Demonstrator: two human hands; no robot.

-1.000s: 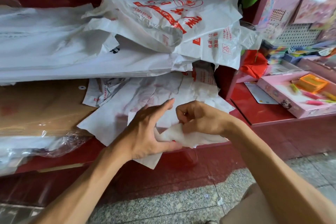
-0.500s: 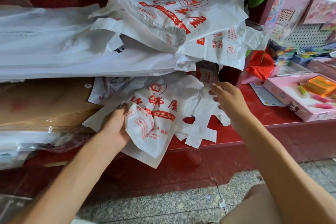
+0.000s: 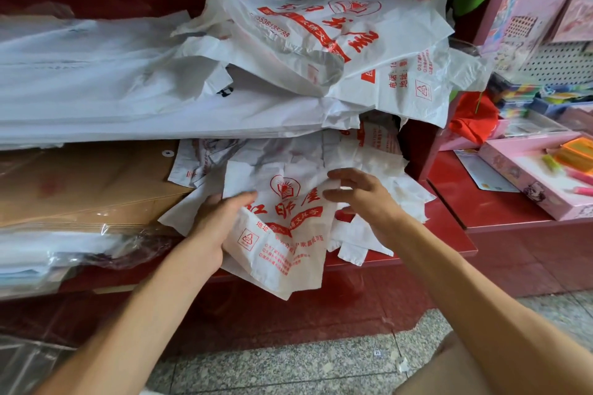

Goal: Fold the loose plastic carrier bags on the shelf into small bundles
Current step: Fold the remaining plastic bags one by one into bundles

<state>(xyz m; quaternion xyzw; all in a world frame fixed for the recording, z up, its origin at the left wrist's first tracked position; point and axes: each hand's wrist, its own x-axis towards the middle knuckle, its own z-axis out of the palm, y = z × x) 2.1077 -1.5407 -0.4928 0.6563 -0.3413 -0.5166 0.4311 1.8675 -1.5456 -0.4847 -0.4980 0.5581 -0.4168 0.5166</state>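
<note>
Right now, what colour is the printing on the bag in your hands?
Red, on a white carrier bag; the head view shows it.

Carrier bags on a shelf, with neighbouring goods.
A printed bag (image 3: 282, 234) overhangs the shelf's (image 3: 401, 261) near edge; heaped bags (image 3: 337, 38) lie behind, cardboard (image 3: 86, 183) left, a toy box (image 3: 529, 183) right.

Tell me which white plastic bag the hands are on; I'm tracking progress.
The red-printed white plastic bag overhanging the red shelf edge: left hand grips its side, unlike the heaped bags above.
</note>
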